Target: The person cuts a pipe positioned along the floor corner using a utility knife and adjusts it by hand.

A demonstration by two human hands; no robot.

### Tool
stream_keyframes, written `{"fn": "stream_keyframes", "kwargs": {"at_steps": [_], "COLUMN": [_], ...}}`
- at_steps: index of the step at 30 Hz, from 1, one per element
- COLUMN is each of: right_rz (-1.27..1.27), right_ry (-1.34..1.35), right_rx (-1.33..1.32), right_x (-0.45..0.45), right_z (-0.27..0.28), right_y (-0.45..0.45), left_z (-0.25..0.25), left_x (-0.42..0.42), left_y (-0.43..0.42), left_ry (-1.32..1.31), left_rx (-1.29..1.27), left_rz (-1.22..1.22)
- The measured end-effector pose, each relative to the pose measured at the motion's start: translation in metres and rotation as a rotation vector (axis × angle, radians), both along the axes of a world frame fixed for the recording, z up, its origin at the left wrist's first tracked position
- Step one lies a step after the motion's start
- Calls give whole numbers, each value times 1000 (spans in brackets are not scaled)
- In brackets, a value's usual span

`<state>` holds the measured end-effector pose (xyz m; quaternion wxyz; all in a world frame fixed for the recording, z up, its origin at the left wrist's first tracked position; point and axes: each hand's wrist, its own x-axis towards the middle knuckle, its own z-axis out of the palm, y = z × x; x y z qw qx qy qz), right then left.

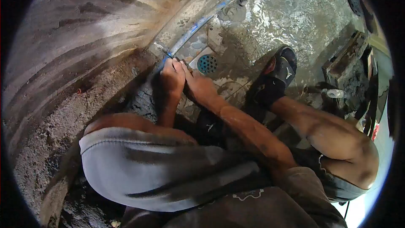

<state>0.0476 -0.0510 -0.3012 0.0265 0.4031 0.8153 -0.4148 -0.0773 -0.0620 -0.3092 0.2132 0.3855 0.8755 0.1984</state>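
Both left hand (pixel 171 77) and right hand (pixel 201 87) are held together at the blue-marked strip (pixel 194 28), by the foot of the wall (pixel 90 33) near the drain (pixel 207 64). Strip seen laid beyond; work left cannot be judged, nor whether either grip is clamped.

Looks like we're in an unfinished wet room: round perforated floor drain (pixel 207 63), rough streaked wall (pixel 84 29), wet-looking patchy floor (pixel 270 25), blue-streaked strip (pixel 194 28) along the wall's foot. Home or commercial, we can't tell.
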Motion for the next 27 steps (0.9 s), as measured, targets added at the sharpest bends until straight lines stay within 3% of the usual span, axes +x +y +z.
{"fn": "stream_keyframes", "kwargs": {"at_steps": [13, 23, 27], "right_rz": [101, 18, 14], "right_ry": [-102, 22, 21], "right_rx": [6, 66, 27], "right_x": [7, 7, 15], "right_z": [7, -6, -13], "right_y": [4, 4, 7], "left_z": [-10, -5, 3], "left_x": [-3, 4, 11], "left_y": [3, 11, 6], "left_ry": [51, 150, -34], "left_rx": [37, 30, -203], "left_rz": [12, 51, 39]}}
